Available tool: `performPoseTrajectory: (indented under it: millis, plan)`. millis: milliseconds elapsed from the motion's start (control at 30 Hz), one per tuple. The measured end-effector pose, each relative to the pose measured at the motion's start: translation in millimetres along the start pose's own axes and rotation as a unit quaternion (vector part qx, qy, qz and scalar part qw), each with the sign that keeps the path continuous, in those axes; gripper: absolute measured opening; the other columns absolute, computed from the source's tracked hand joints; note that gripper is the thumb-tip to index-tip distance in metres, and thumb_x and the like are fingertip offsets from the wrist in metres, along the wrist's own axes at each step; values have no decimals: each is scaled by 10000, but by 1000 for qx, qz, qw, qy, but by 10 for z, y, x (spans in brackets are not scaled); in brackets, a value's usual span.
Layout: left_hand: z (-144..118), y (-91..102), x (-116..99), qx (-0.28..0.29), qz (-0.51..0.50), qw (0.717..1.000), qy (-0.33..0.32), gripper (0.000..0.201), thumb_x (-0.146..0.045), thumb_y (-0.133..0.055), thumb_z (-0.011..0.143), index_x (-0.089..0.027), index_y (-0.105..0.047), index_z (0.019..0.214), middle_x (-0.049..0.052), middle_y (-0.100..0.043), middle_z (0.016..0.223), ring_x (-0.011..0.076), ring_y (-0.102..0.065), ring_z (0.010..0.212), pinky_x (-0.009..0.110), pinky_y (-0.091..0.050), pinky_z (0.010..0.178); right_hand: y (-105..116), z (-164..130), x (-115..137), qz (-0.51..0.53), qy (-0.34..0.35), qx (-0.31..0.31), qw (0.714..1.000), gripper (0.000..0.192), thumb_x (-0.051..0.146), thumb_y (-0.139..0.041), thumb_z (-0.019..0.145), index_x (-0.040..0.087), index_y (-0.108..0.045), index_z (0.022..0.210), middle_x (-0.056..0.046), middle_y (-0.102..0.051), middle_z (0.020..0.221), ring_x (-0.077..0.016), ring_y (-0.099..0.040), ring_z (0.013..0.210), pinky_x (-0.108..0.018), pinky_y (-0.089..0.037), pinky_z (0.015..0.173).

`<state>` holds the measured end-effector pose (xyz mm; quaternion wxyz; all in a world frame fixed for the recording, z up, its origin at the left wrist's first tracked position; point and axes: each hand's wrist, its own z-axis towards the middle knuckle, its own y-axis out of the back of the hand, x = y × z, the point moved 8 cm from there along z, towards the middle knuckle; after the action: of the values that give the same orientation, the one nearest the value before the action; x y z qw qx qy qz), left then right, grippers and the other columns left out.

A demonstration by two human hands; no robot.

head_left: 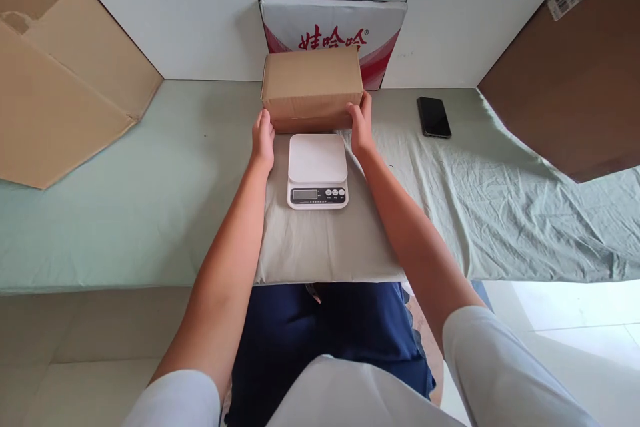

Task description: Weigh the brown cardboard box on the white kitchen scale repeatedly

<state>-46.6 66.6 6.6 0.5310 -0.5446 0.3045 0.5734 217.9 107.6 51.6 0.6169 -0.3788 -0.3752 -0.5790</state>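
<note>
A closed brown cardboard box (313,77) is gripped from both ends between my two hands, just beyond the kitchen scale. My left hand (263,140) presses on its left end near the lower front corner. On the opposite end, my right hand (361,123) has its thumb over the front face and its fingers behind the side. The white kitchen scale (318,163) lies flat between my forearms, with nothing on its plate and its display and round buttons facing me. Whether the box touches the cloth behind the scale, I cannot tell.
A pale green cloth (150,213) covers the table. A black phone (434,117) lies to the right. Large cardboard boxes stand at the left (65,73) and right (575,80). At the back, a white and red printed carton (333,13) stands among white panels.
</note>
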Motion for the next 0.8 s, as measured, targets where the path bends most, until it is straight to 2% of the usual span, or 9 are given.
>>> performPoseTrajectory:
  millis: [133,367,467,567,633,733,800]
  plan:
    - [-64,-44,26,21,4,1000,-9,868,-885,-533,770,-244,-604,1351,142,-490,1634,288,-358,1593,491,-254,1324,89,-87,-180,8,-26,-14,1000,753,825,-531,747,293,-411,1267,-95,-516,1436,-312,-421,1477,-573,-318,1299]
    - [40,-93,84,42,7,999,-5,900,-915,-567,711,-289,-620,1355,91,-484,1648,303,-335,1602,505,-222,1342,122,-50,-316,26,-47,-29,998,662,752,-589,742,304,-426,1202,-67,-550,1408,-282,-479,1426,-547,-329,1306]
    - [109,125,50,31,3,999,-10,897,-910,-539,737,-347,-570,1434,16,-352,1724,275,-198,1646,482,-181,1363,245,32,-402,48,-60,-47,996,677,727,-537,748,305,-427,1265,-60,-514,1474,-260,-410,1512,-546,-306,1317]
    - [175,534,-63,-9,5,1000,-27,825,-894,-365,843,-418,-488,1506,-98,-224,1760,216,-42,1662,436,-124,1379,617,110,-510,73,-91,-116,986,755,714,-475,750,314,-368,1382,-46,-413,1584,-233,-309,1587,-549,-206,1347]
    - [193,743,-138,-19,9,999,-42,796,-853,-246,908,-410,-447,1538,-107,-199,1766,214,-33,1661,442,-112,1385,884,141,-571,87,-109,-149,979,797,712,-466,761,324,-340,1445,-41,-378,1619,-226,-279,1603,-555,-138,1358]
    - [192,845,-158,-23,10,999,-43,812,-828,-252,926,-356,-414,1568,-70,-161,1776,237,-39,1659,446,-116,1388,1127,161,-626,94,-115,-165,975,818,737,-470,773,352,-347,1485,-24,-363,1639,-231,-264,1608,-574,-127,1355]
    - [192,776,-114,-16,14,999,-37,817,-822,-274,927,-336,-422,1567,-55,-160,1775,241,-46,1656,445,-114,1387,1121,166,-653,86,-114,-149,978,804,738,-478,772,374,-352,1478,-12,-363,1641,-232,-257,1617,-595,-166,1342]
